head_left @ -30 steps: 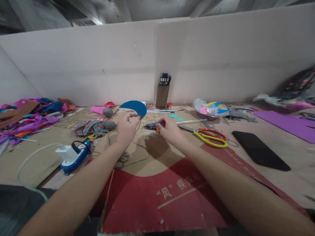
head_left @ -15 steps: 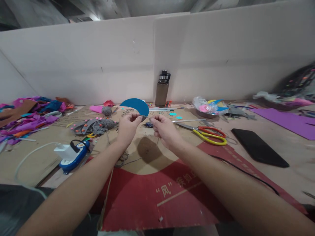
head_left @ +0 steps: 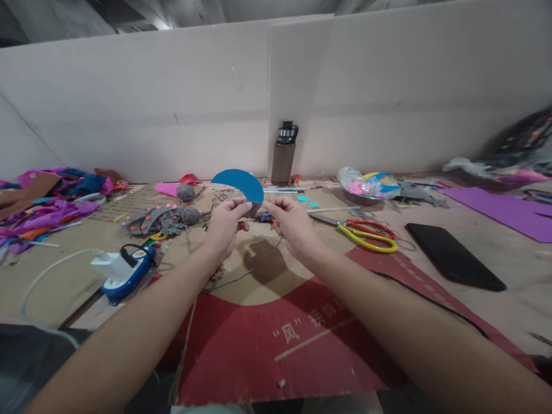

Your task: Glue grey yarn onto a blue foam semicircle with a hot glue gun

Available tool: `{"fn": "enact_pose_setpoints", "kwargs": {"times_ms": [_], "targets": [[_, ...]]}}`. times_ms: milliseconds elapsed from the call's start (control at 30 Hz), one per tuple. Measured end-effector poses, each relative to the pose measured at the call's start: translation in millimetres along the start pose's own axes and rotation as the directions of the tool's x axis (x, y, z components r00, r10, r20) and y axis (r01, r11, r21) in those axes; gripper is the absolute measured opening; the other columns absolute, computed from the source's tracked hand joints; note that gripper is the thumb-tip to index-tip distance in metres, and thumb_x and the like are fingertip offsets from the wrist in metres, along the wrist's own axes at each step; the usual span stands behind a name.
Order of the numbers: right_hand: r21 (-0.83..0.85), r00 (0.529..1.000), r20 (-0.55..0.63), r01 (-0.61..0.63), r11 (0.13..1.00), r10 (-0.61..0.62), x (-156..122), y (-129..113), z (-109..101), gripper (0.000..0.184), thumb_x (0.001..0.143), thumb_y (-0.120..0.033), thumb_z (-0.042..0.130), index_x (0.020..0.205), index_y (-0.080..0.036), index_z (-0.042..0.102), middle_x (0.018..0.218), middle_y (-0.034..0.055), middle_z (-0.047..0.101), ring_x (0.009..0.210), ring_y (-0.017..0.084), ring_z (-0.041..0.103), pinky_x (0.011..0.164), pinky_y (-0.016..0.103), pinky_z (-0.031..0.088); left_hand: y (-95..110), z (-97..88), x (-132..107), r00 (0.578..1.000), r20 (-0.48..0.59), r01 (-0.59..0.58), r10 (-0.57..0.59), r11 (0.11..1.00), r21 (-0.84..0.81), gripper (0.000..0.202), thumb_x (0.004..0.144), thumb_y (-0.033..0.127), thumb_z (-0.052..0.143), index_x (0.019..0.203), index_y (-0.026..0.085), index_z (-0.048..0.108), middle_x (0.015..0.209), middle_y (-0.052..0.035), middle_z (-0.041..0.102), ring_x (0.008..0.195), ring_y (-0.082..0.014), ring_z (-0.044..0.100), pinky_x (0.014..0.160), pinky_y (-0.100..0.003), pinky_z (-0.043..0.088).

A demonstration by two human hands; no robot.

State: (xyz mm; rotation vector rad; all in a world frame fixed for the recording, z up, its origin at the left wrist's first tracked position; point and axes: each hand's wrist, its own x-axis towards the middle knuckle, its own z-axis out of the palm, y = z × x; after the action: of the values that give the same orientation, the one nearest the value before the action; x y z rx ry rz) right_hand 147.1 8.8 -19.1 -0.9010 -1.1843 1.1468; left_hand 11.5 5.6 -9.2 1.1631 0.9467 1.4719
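A flat blue crescent [head_left: 244,183] is pinched by its lower end between the thumb and fingers of my left hand [head_left: 226,227]. Grey yarn covers that lower tip. Close beside it, my right hand [head_left: 295,227] is closed in a pinch on the grey yarn [head_left: 235,281], whose loose strand hangs beneath the hand and trails over the cardboard. Both hands are raised above the cardboard sheet [head_left: 276,328], and their shadow falls on it. The exact spot where the yarn meets the fingertips is too small to make out.
Scissors [head_left: 366,234] with red and yellow handles lie right of my hands, near a black phone [head_left: 452,256]. A bottle [head_left: 283,155] stands by the back panel. Grey yarn pieces [head_left: 164,220] and a blue power strip [head_left: 127,279] are on the left. A bowl [head_left: 364,197] holds scraps.
My right hand has turned, its fingertips coming up against the crescent's tip. More of the grey-wrapped tip now shows. The crescent has shifted slightly right and up.
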Motion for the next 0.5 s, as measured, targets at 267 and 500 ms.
{"fn": "enact_pose_setpoints", "kwargs": {"times_ms": [267,500], "targets": [[0.129,0.986,0.072,-0.158,0.979,0.150,-1,-6,-3,0.024,0.065,-0.033,0.068,0.075,-0.020,0.050,0.054,-0.0084,0.040,0.041,0.004,0.024,0.039,0.021,0.014,0,-3.9,4,0.986,0.147,0.088,-0.076,0.993,-0.073,0.022,0.065,0.026,0.073,0.079,0.014,0.062,0.073,-0.0033,0.065,0.064,-0.0122,0.062,0.040,-0.017,0.034],[0.231,0.962,0.173,-0.250,0.940,0.214,-7,-11,-3,0.029,0.060,-0.032,0.072,0.074,-0.020,0.050,0.051,-0.0104,0.037,0.041,0.003,0.020,0.040,0.020,0.009,-4,-8.7,7,0.961,0.229,0.181,-0.154,0.978,-0.103,0.024,0.062,0.030,0.077,0.077,0.015,0.065,0.071,-0.0010,0.063,0.062,-0.0096,0.057,0.048,-0.018,0.040]]}}
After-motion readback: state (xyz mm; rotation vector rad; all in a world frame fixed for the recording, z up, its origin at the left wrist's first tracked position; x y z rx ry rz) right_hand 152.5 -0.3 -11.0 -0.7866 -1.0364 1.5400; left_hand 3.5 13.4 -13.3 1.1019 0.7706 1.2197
